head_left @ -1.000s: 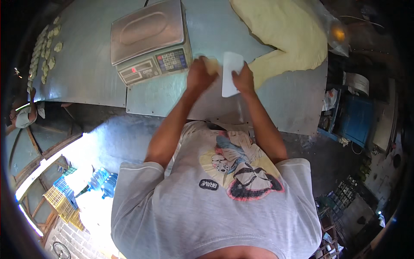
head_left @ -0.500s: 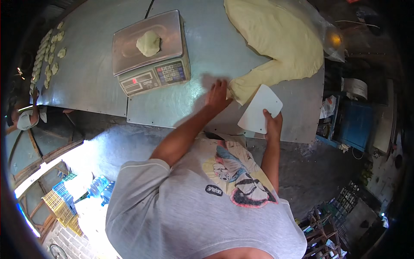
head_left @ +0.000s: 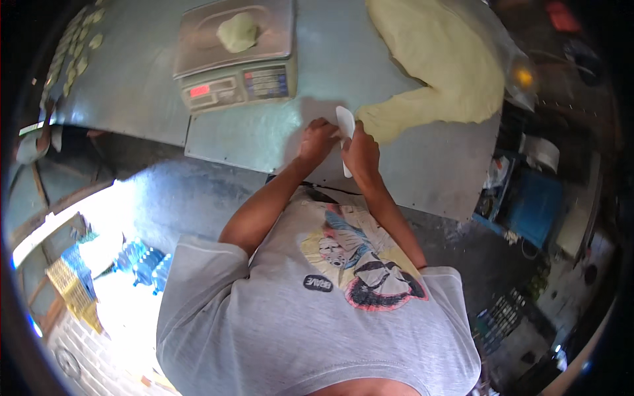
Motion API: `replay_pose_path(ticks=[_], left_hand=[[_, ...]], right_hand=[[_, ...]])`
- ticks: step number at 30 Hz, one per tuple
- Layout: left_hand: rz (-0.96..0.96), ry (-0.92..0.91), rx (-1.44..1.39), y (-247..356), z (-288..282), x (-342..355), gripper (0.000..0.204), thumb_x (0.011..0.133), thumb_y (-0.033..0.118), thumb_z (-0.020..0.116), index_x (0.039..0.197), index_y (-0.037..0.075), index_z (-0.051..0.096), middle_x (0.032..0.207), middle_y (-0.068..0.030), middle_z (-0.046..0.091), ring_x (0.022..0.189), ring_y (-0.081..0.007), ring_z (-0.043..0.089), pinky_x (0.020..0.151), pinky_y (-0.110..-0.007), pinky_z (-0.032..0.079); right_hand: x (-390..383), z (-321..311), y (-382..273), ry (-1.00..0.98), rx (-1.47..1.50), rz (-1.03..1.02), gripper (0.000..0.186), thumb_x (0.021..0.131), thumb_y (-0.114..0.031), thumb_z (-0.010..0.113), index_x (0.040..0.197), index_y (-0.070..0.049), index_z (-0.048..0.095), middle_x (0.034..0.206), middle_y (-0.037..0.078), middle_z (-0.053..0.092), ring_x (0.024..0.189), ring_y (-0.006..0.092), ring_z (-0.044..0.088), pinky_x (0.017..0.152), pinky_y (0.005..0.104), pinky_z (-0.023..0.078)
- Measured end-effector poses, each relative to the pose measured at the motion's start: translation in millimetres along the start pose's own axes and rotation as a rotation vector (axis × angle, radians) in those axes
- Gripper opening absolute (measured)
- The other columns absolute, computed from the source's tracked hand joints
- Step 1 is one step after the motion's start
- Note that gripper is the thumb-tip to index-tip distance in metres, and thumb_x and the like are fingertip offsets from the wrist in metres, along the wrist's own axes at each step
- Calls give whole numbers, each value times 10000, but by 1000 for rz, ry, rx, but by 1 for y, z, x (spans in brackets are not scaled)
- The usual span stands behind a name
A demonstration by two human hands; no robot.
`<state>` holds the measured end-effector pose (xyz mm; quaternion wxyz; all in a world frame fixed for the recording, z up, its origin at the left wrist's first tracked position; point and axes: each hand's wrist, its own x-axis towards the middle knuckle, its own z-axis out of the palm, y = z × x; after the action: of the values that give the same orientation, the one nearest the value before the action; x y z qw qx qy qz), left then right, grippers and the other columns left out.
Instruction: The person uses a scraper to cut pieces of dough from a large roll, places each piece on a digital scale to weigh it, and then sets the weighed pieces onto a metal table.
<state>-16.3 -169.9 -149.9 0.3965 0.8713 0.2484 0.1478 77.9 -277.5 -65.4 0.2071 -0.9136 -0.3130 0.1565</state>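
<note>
One dough piece already sits on our scale, upper left, with more pieces farther left; a large dough slab remains, upper right. Mid-frame, forearms angled inward, our right hand grips a white scraper; whether our curled left hand holds anything, we cannot tell.

Two hands, one white scraper, one scale, one dough sheet

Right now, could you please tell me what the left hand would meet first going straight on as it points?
Probably the white scraper in the right hand, just beyond the left hand; any gap is unclear.
</note>
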Motion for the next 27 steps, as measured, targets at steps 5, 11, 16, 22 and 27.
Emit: replay_pose_path(ticks=[5,11,16,22,27], left_hand=[[-184,115,-182,7,2,2,237,842,79,623,1051,62,513,915,-190,619,890,-416,604,779,-507,484],[-169,347,-356,13,-63,41,239,866,62,586,1055,53,441,920,-244,612,886,-445,622,729,-525,471],[130,257,-272,51,-40,44,322,804,50,644,1069,42,460,968,-161,514,859,-352,535,771,-458,445],[232,80,104,78,-17,31,496,767,10,659,1225,9,471,1191,-177,517,1119,-387,503,913,-478,454],[40,-237,114,27,35,34,384,789,74,679,1159,15,594,1137,-165,620,1088,-339,581,956,-469,464]], right_hand=[[46,21,8,-8,154,43,472,809,-152,686,1220,34,545,1010,270,679,952,455,655,815,502,525],[1,2,55,8,824,123,464,840,-33,697,1269,56,544,1164,153,663,1073,262,636,940,356,469],[-36,-38,104,84,998,272,489,890,15,638,1352,50,480,1289,129,597,1155,240,590,988,349,451],[-60,-79,124,353,1064,450,481,905,-15,637,1354,57,481,1292,127,596,1161,250,585,998,364,444],[-70,-86,132,423,1181,502,459,917,2,620,1353,55,488,1294,153,593,1151,256,591,989,359,450]])
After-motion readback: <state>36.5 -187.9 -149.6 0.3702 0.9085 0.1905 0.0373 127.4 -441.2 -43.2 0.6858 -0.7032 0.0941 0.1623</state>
